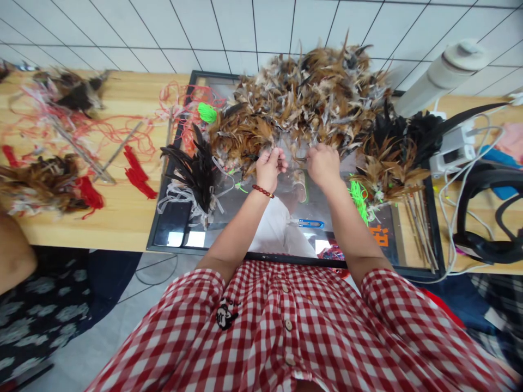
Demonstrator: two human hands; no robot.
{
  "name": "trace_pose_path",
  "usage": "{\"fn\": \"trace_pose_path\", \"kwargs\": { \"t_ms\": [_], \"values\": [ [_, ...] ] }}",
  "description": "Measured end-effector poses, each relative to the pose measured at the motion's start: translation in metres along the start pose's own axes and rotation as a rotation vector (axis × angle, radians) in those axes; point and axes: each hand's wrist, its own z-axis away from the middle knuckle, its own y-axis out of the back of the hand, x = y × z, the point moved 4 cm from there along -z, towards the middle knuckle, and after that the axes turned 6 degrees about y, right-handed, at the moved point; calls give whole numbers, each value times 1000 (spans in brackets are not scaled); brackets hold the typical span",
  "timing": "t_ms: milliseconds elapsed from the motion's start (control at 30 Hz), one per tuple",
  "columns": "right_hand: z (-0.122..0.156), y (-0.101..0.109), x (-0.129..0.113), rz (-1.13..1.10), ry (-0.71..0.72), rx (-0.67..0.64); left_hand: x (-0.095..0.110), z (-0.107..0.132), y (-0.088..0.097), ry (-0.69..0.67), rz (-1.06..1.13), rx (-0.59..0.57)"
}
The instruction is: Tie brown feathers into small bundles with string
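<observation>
A large pile of brown and grey feathers [310, 98] lies along the far side of a black-framed glass panel [245, 239]. At the pile's near edge, my left hand [271, 163] is closed in a pinch, and I cannot make out what its fingers hold. My right hand [324, 163] is closed too, with its fingertips turned down against the loose feathers; its grip is hidden. Left of my hands lies a bunch of black feathers [200, 174] with pale strips. Small blue thread snips [310, 223] rest on the glass between my forearms.
Bright green string [358, 198] and thin sticks [420, 228] lie right of my arm. A white bottle [443, 76], a white charger [453, 147] with cables and a black headset [486, 212] stand farther right. Red yarn [137, 171] and pink string lie left, near another person's arm [14, 253].
</observation>
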Motion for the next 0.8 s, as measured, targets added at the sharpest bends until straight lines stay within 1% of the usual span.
{"fn": "trace_pose_path", "kwargs": {
  "t_ms": [33,100,167,233,300,367,433,533,700,800],
  "values": [
    [-1,-1,2,-39,-3,5,0,0,0,-1,3,0],
    [-5,-3,7,-216,6,48,-1,0,0,-7,11,-6],
    [-11,-3,13,-463,13,107,-1,-1,0,-13,18,-14],
    [-14,-3,16,-722,-2,139,-2,-2,0,-17,23,-23],
    [-15,-3,14,-983,-48,118,-3,-2,0,-20,28,-26],
    [-13,-2,10,-1229,-108,56,-3,-3,0,-23,28,-16],
    [-10,0,4,-1411,-163,-1,-3,-3,1,-26,19,1],
    [-6,2,-2,-1521,-216,-16,-4,-3,1,-35,-5,-14],
    [-6,-8,-12,-1513,-242,-40,-10,-3,-2,-47,-61,-63],
    [-6,-13,-18,-1469,-225,-12,-13,-4,-3,-54,-102,-70]
  ]
}}
